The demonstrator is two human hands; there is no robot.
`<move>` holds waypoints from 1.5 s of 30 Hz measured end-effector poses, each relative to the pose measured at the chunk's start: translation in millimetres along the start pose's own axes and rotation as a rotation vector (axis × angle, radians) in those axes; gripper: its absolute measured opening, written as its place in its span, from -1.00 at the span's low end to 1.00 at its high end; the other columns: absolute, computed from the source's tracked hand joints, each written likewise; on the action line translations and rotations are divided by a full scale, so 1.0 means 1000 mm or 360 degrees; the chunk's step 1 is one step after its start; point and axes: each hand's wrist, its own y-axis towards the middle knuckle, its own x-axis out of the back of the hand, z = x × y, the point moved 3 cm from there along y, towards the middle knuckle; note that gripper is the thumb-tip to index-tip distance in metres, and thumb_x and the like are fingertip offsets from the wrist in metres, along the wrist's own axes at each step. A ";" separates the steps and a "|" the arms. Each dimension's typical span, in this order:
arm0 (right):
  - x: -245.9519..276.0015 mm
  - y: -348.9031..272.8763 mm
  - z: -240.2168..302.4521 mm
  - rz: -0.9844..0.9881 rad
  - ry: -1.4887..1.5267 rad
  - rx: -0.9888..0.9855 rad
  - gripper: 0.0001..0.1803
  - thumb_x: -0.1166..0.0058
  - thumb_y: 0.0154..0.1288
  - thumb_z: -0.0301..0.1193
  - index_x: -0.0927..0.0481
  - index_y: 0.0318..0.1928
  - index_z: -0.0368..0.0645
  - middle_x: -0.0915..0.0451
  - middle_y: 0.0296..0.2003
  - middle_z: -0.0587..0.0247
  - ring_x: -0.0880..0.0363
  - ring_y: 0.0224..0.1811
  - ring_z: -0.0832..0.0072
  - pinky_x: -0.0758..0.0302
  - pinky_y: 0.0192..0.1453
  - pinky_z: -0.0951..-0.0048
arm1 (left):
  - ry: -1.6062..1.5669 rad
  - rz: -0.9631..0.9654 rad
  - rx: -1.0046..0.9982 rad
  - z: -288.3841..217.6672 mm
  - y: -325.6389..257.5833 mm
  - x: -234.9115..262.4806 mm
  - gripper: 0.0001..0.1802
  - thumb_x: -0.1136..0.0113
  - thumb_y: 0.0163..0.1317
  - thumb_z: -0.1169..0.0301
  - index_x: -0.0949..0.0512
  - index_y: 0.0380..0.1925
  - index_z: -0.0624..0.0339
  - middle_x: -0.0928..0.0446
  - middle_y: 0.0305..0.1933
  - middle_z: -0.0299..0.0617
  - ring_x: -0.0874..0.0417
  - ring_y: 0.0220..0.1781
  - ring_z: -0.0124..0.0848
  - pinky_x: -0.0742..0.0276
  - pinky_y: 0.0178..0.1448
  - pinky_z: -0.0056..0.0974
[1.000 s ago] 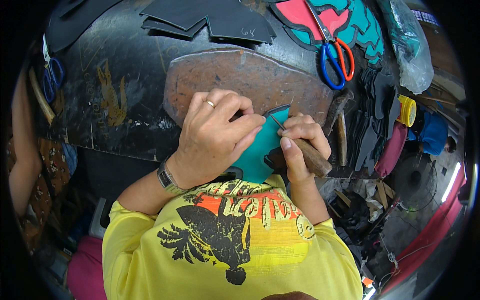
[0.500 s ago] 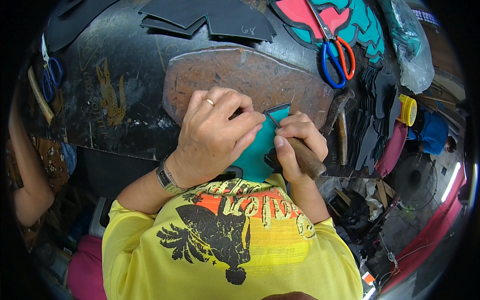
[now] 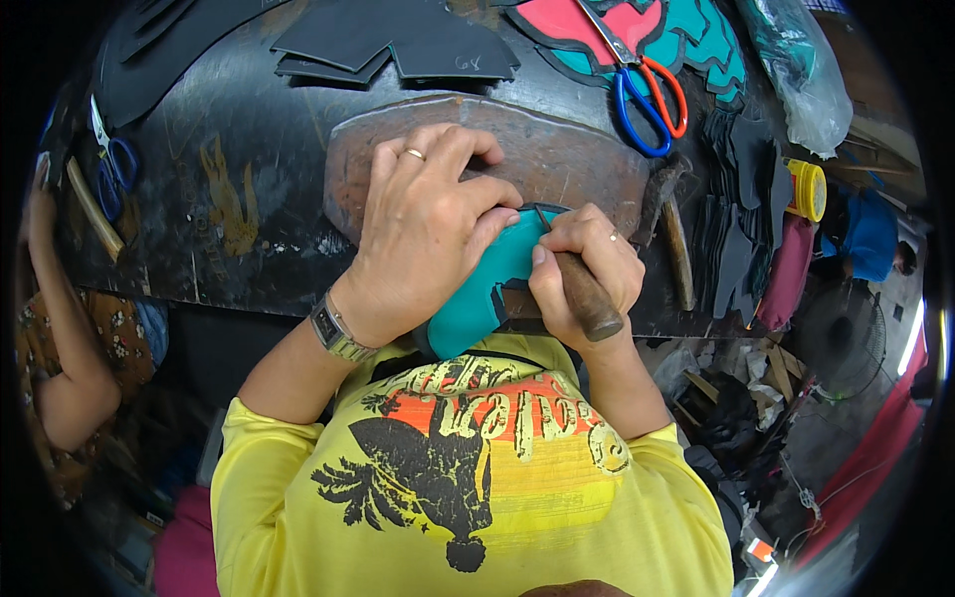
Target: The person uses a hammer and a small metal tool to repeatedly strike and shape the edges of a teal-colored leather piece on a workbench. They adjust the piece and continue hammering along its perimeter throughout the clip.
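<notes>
My left hand [image 3: 423, 234], with a ring and a wristwatch, presses a teal leather piece [image 3: 476, 294] down on a worn brown cutting slab [image 3: 557, 159]. The piece hangs over the near edge of the dark workbench. My right hand [image 3: 582, 264] grips a wooden-handled knife [image 3: 589, 298], whose thin blade tip touches the top edge of the teal piece next to my left thumb.
Orange and blue scissors [image 3: 647, 85] lie on pink and teal cut pieces at the back. Black cut pieces [image 3: 398, 45] sit at the back centre, more stacked at right [image 3: 736, 229]. A hammer [image 3: 668, 224] lies right of the slab. Another person's arm [image 3: 60, 328] is at left.
My right hand and the knife have shifted slightly along the teal piece's top edge. The other person's arm at left has moved.
</notes>
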 end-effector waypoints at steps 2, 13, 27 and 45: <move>-0.003 -0.003 0.001 -0.0024 -0.0031 0.0042 -0.82 -0.25 -0.06 -0.68 -0.55 -0.39 -0.26 -0.51 -0.49 0.04 -0.55 -0.48 0.11 -0.52 -0.33 0.20 | -0.0007 -0.0014 0.0001 0.001 0.000 -0.002 -0.81 -0.55 0.09 0.36 -0.80 -0.27 0.06 -0.62 0.04 -0.27 -0.58 0.23 -0.20 -0.34 0.30 -0.05; -0.001 -0.010 -0.006 -0.0065 0.0146 -0.0076 -0.78 -0.27 -0.06 -0.70 -0.60 -0.33 -0.27 -0.54 -0.42 0.06 -0.59 -0.43 0.19 -0.56 -0.29 0.30 | -0.0064 -0.0009 0.0044 0.000 -0.003 -0.003 -0.80 -0.57 0.03 0.41 -0.82 -0.28 0.01 -0.63 -0.04 -0.31 -0.61 0.20 -0.21 -0.33 0.32 -0.02; 0.006 -0.011 -0.008 -0.0058 0.0361 -0.0270 -0.82 -0.24 0.07 -0.66 -0.59 -0.28 -0.29 -0.58 -0.39 0.08 -0.57 -0.39 0.32 -0.50 -0.25 0.30 | -0.0046 0.0067 0.0056 0.000 -0.003 -0.002 -0.82 -0.51 0.08 0.36 -0.78 -0.27 -0.08 -0.57 -0.06 -0.39 -0.57 0.22 -0.27 -0.28 0.31 0.04; 0.003 -0.007 -0.006 0.0046 0.0273 -0.0098 -0.80 -0.23 -0.02 -0.69 -0.59 -0.31 -0.30 -0.56 -0.43 0.06 -0.56 -0.44 0.28 -0.50 -0.31 0.29 | -0.0063 0.0060 0.0099 -0.001 -0.004 -0.001 -0.79 -0.59 0.04 0.37 -0.81 -0.28 -0.04 -0.63 -0.06 -0.36 -0.62 0.19 -0.24 -0.32 0.30 0.00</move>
